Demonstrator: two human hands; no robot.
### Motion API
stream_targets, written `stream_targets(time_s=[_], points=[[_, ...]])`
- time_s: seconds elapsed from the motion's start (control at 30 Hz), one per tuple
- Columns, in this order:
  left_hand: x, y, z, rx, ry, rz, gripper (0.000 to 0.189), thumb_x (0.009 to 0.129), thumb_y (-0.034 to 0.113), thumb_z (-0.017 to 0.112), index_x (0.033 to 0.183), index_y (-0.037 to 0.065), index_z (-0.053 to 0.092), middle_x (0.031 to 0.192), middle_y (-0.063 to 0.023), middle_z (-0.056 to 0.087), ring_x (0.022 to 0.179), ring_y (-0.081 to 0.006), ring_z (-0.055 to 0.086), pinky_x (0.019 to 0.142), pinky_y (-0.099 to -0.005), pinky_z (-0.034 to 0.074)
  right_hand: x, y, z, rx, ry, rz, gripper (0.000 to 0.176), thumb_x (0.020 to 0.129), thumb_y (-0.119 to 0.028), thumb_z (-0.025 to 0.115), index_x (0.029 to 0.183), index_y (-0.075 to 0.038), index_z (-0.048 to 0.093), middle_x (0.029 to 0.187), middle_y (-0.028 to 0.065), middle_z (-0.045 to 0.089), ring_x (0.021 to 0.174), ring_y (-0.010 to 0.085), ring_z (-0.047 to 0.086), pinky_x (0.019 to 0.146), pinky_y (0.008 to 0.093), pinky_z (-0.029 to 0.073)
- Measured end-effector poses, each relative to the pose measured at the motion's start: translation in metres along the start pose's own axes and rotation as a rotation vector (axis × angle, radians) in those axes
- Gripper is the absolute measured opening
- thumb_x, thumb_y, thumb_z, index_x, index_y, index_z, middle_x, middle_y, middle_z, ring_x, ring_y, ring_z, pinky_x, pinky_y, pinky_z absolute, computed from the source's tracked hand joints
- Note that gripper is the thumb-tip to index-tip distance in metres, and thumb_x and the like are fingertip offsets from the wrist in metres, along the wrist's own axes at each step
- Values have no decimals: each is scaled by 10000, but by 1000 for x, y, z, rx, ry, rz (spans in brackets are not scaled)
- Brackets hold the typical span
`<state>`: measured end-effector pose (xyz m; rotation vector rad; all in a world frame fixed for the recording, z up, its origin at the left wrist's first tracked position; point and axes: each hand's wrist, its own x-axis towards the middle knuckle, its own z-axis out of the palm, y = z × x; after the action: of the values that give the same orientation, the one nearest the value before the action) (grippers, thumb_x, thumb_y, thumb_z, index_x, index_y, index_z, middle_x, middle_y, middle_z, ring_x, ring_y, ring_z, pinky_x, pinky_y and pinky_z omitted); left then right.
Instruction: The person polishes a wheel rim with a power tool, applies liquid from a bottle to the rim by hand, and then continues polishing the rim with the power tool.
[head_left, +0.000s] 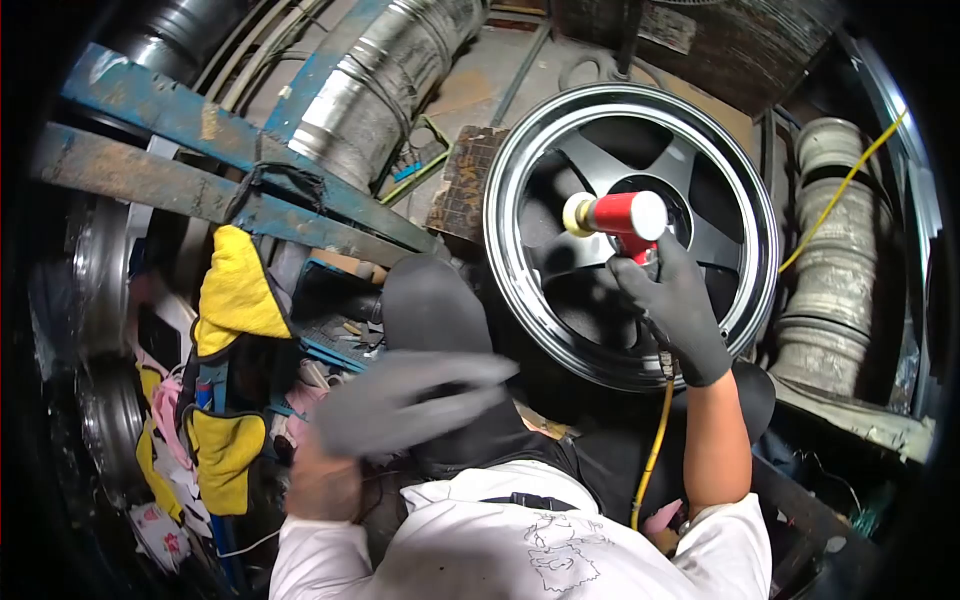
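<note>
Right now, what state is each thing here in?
right hand: gloved, gripping the red polisher
left hand: gloved, open, blurred, empty
black wheel: upright, glossy
yellow hose: hanging below the right hand
yellow cloth: hanging by the blue frame

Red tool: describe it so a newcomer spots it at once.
Find the glossy black wheel right of centre. Before its hub, the gloved right hand grips the red tool. Only it is bright red, with a white end and a pale yellow pad.

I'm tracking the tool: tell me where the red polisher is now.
Head view, right of centre: the red polisher is held in the gloved right hand, in front of the black wheel.
</note>
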<state>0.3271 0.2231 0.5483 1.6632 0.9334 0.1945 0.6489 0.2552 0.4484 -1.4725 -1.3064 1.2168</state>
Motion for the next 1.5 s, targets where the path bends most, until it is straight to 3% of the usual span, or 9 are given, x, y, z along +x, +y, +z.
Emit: stream_targets(time_s=[0.07, 0.13, 0.17, 0.23, 0.3, 0.43, 0.5, 0.63, 1.5], points=[[81, -30, 48, -145, -189, 10, 568, 1097, 306, 577, 1569, 35, 412, 1340, -159, 651, 1194, -299, 662, 1073, -392, 497, 3, 7, -2, -233, 31, -150, 478, 921, -224, 721, 1353, -52, 611, 942, 158, 721, 735, 226, 715, 720, 375, 563], [151, -56, 98, -618, -189, 156, 658, 1074, 258, 620, 1617, 61, 304, 1308, -70, 578, 1159, -163, 594, 1039, -327, 479, 2, 7, -8, -361, 44, -199, 468, 918, -240, 720, 1335, -53, 619, 946, 180, 731, 780, 295, 735, 751, 406, 567], [170, -47, 109, -834, -126, 82, 645, 1058, 280, 648, 1588, 61, 351, 1328, -59, 560, 1175, -158, 583, 1034, -324, 478, -1, 3, -13, -368, 40, -168, 463, 916, -245, 719, 1326, -53, 623, 948, 189, 735, 819, 333, 739, 773, 420, 567], [193, -54, 134, -428, 99, 566, 633, 1034, 309, 686, 1543, 65, 400, 1305, -38, 566, 1159, -140, 582, 1029, -321, 478, -5, -5, -19, -375, 20, -107, 453, 912, -255, 719, 1308, -53, 630, 951, 207, 743, 897, 408, 746, 818, 449, 566], [203, -60, 139, -530, 70, 552, 612, 1018, 334, 713, 1500, 70, 444, 1288, -28, 578, 1151, -133, 587, 1041, -326, 478, -4, -7, -27, -434, -8, -92, 439, 911, -240, 722, 1294, -47, 632, 951, 215, 732, 892, 404, 742, 805, 433, 566], [207, -61, 136, -1357, -330, -66, 597, 998, 395, 748, 1444, 79, 509, 1302, -38, 633, 1243, -175, 614, 1117, -397, 484, -2, 13, -19, -476, -112, -139, 412, 896, -227, 725, 1252, -43, 630, 961, 229, 709, 879, 442, 700, 762, 469, 551], [185, -52, 137, -1595, -266, -145, 591, 997, 400, 749, 1437, 83, 513, 1336, -52, 640, 1289, -186, 611, 1132, -420, 488, -5, 24, -3, -577, -173, -205, 363, 892, -230, 730, 1189, -50, 624, 949, 218, 701, 868, 442, 691, 738, 489, 539], [163, -52, 141, -1733, -83, -252, 547, 966, 397, 795, 1392, 155, 551, 1326, 1, 636, 1231, -148, 629, 1064, -389, 522, -8, -3, 13, -662, -322, 20, 486, 802, -164, 801, 1239, -57, 614, 1005, 224, 696, 935, 460, 670, 758, 487, 536], [142, -85, 158, -1843, -99, -424, 835, 960, 553, 747, 1578, 165, 341, 1502, -48, 477, 1437, -181, 456, 1194, -410, 378, -12, 10, 35, -747, -460, 2, 406, 869, -284, 748, 1184, -87, 584, 943, 164, 687, 830, 398, 697, 683, 488, 533]])
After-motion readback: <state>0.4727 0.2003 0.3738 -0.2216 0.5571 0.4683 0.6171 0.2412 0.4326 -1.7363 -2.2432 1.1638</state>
